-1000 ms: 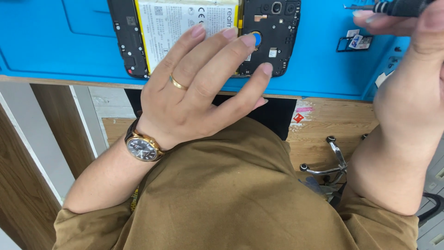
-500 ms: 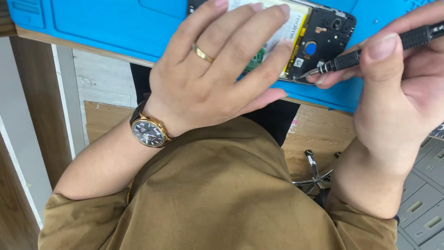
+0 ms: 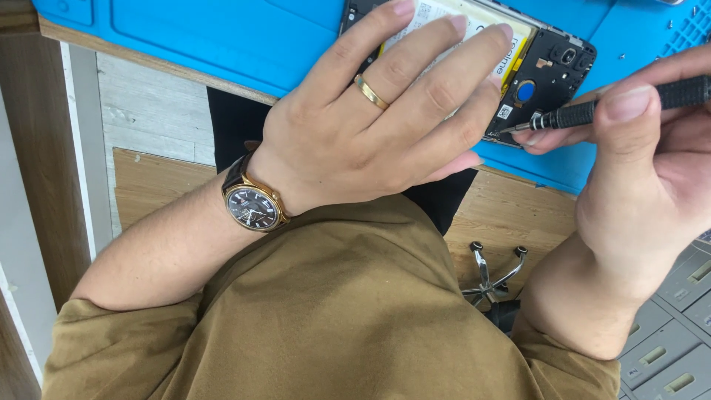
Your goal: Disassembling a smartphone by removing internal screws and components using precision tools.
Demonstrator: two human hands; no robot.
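Blue work mat at the wooden bench edge, opened phone lying on it.
Your left hand lies flat, fingers spread, pressing on the phone; your right hand is clamped around a black screwdriver, tip touching the phone's lower edge.

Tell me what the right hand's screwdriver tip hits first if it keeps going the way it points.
Probably the opened phone: the screwdriver in the right hand points left at its lower edge, near the left hand. Contact is unclear.
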